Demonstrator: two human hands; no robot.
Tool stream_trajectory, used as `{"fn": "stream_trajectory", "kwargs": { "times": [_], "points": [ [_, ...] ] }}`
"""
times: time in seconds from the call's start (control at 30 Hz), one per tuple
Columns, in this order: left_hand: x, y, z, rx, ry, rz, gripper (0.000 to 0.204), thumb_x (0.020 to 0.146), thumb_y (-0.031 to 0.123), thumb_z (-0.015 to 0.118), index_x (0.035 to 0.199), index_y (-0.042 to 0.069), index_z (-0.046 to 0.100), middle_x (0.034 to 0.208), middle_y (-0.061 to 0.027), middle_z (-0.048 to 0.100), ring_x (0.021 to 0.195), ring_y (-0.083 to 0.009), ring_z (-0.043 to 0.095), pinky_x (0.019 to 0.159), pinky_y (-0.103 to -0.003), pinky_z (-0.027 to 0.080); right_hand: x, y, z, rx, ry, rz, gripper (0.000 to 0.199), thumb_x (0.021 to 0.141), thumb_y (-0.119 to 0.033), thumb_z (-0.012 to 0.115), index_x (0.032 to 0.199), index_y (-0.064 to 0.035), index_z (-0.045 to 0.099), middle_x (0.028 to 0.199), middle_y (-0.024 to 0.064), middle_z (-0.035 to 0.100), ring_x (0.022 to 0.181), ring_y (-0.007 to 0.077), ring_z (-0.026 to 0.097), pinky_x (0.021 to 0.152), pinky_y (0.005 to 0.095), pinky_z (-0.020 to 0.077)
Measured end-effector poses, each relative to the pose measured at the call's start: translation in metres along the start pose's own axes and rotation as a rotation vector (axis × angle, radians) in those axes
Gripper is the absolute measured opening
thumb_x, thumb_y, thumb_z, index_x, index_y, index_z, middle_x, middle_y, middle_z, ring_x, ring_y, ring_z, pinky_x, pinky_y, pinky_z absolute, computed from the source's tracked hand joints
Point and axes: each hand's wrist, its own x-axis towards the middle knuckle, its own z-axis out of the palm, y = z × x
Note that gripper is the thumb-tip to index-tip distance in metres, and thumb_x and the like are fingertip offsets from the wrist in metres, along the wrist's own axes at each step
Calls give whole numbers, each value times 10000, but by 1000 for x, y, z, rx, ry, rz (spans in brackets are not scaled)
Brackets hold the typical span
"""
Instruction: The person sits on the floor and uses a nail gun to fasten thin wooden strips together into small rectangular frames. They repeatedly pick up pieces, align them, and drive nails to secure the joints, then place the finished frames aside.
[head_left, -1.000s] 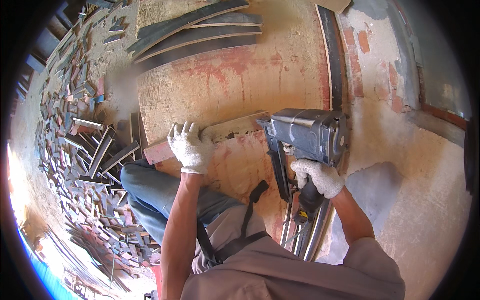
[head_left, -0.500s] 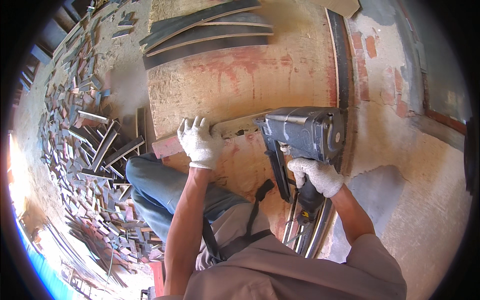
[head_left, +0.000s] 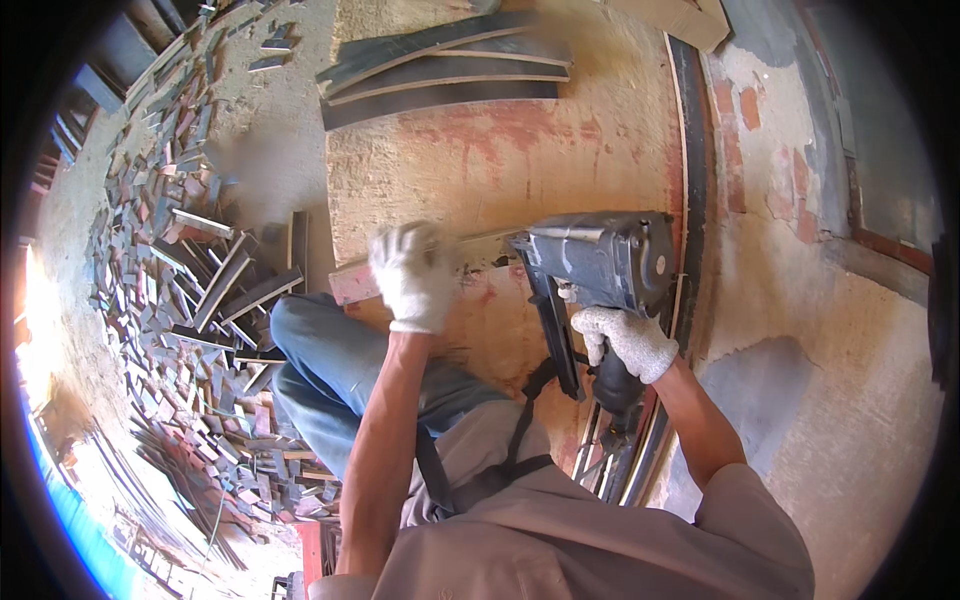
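Note:
My right hand (head_left: 632, 343), in a white knit glove, grips the handle of a black and grey nail gun (head_left: 590, 255). The gun's nose is at the right end of a narrow wooden strip (head_left: 483, 252), which lies across a large wooden panel (head_left: 480, 190) in front of me. My left hand (head_left: 412, 278), gloved too, is over the strip's left part. Motion smears its fingers, so their shape and any small thing in them cannot be made out. I cannot tell whether it touches the strip.
Several dark-faced boards (head_left: 440, 75) lie on the panel's far part. Scattered wood offcuts (head_left: 215, 275) cover the floor at left. A long dark rail (head_left: 690, 120) runs along the panel's right edge, beside a peeling wall (head_left: 775, 150). A cardboard piece (head_left: 690, 18) is at the far right.
My left hand, earlier spread on the strip, has shifted and its fingers are now blurred. The view has swung a little left. The nail gun remains by the strip in my right hand.

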Motion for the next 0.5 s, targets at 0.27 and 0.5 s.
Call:
{"fn": "stream_trajectory", "kwargs": {
  "times": [0.27, 0.5],
  "points": [
    [-11, -118, -52, 124, -344, -646, 767, 1010, 634, 450, 889, -61, 751, 874, -284, 727, 978, -401, 711, 964, -519, 496, 6, 26, 0, -31, -35, -62, 188, 948, -187, 643, 939, -12, 713, 621, 40, 579, 545, 153, 561, 566, 320, 459],
    [-12, -70, -62, -1055, -347, -1425, 400, 981, 356, 608, 1279, 89, 605, 1251, -139, 597, 1024, -333, 658, 861, -481, 623, -7, 51, -7, 13, 14, -109, 126, 936, -140, 663, 936, -21, 707, 608, 34, 616, 515, 119, 569, 537, 291, 457]
  ]
}}
